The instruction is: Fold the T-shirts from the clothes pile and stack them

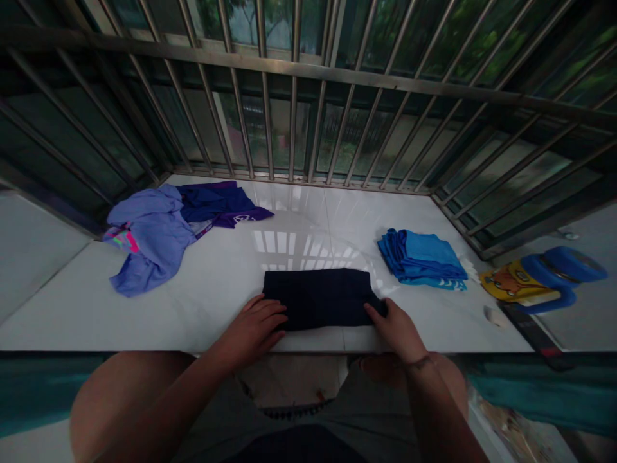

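Note:
A dark navy cloth (321,299), folded into a flat rectangle, lies on the white tiled ledge (226,251) in front of me. My left hand (263,321) rests on its left end, fingers stretched out and lying flat over the edge. At the right end, my right hand (393,325) grips the near corner, with the thumb on top and the fingers hidden beneath or behind the fabric. Nearest to the right hand is a stack of folded blue clothes (424,257), standing apart from the navy cloth.
A crumpled lavender garment (157,231) and a dark purple one (216,202) lie at the back left. A blue and yellow jug (530,280) and a dark narrow object (535,331) are at the right. Metal bars (294,122) close off the ledge's back and sides.

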